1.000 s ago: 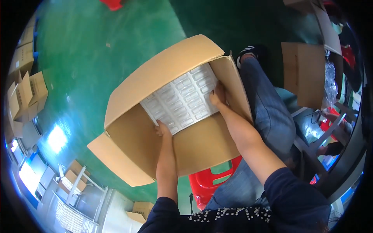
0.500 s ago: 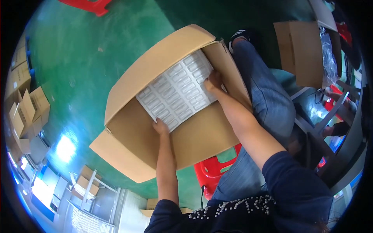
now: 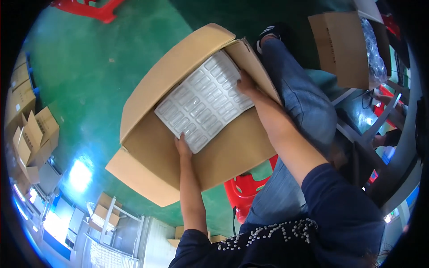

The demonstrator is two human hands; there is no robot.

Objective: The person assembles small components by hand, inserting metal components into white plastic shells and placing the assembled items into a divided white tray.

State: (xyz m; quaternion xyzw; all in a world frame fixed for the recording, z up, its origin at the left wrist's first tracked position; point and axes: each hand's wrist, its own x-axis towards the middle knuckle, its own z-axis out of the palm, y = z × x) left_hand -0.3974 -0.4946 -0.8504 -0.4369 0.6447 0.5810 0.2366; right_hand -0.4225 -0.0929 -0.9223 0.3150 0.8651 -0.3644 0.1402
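Observation:
A pale, translucent plastic tray (image 3: 196, 105) with rows of molded oblong pockets lies slantwise inside the large open cardboard box (image 3: 147, 178). It may be a stack, but I cannot tell how many sheets it has. My left hand (image 3: 182, 147) pinches its near left corner, thumb on top and the other fingers mostly hidden beneath. At its far right edge, my right hand (image 3: 246, 84) grips the rim with bent fingers, close to the box's right wall. Both forearms reach over the box's near side.
A red plastic stool (image 3: 241, 196) shows below the box, beside my jeans-clad leg (image 3: 306, 102). Another open carton (image 3: 344, 49) holds clear plastic film (image 3: 374, 58) at the upper right. More cartons (image 3: 38, 136) stand at the left. Another person's hand (image 3: 380, 140) appears at the far right.
The whole view has shifted slightly. The tray sits a little differently between my hands, its far edge nearer the box's right wall. Both hands keep their hold.

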